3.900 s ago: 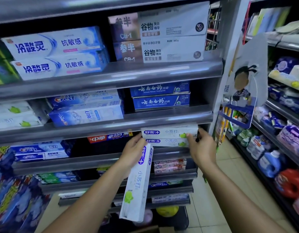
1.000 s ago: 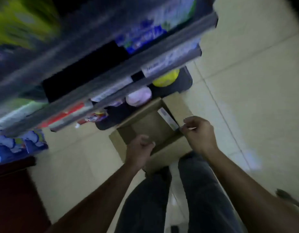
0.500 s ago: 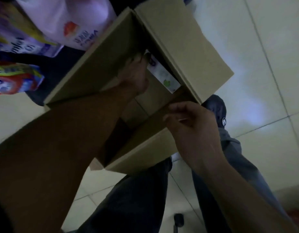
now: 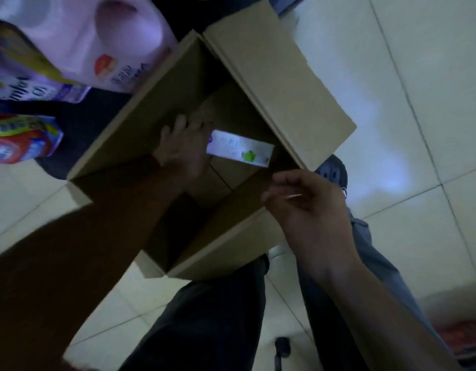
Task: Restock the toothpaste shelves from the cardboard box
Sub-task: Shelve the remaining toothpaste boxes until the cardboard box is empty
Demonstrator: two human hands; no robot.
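Your left hand [image 4: 183, 153] is down inside the open cardboard box [image 4: 279, 76], which stands on the tiled floor [image 4: 419, 76] in front of your legs. The hand lies against the left end of a white toothpaste carton [image 4: 239, 151] with a green mark. The carton sits deep in the box, near the far-right wall and lying roughly level. Your fingers [image 4: 179, 123] are spread over that end. Whether they are grasping the carton or only touching it cannot be told, because the hand hides the contact.

Your right hand [image 4: 309, 207] is at the near-right corner of the box, thumb and curled fingers pinching the top edge of the near wall. One long flap stands open on the far-right side.

Just beyond the box on the left sit a pink pack of paper rolls [image 4: 97, 30] and a red-and-blue packet [image 4: 17, 140], both blurred. Your dark shoe [image 4: 334, 170] shows beside the box on the right.
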